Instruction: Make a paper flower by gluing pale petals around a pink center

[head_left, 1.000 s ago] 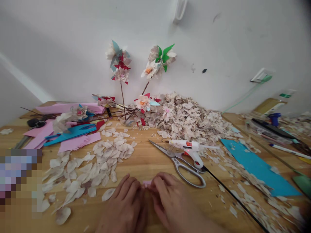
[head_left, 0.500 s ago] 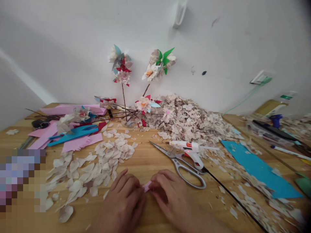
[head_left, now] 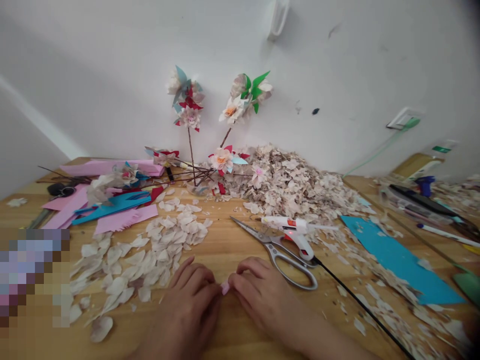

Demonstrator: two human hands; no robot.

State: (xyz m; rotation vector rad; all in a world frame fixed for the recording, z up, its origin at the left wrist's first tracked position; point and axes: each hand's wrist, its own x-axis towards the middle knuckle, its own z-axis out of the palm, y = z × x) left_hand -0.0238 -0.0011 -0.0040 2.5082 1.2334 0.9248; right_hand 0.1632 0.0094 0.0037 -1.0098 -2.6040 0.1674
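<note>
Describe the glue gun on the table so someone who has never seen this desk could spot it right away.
Start at the big heap of pale petals against the wall on the wooden table. At its near edge lies the white glue gun, beside the silver scissors. It alone has a red glowing spot and a black cord trailing off toward the lower right.

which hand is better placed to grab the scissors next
Right, probably. The right hand lies just beside the scissors, whose handles point toward it. The left hand sits farther away. Both pinch the pink paper piece.
</note>
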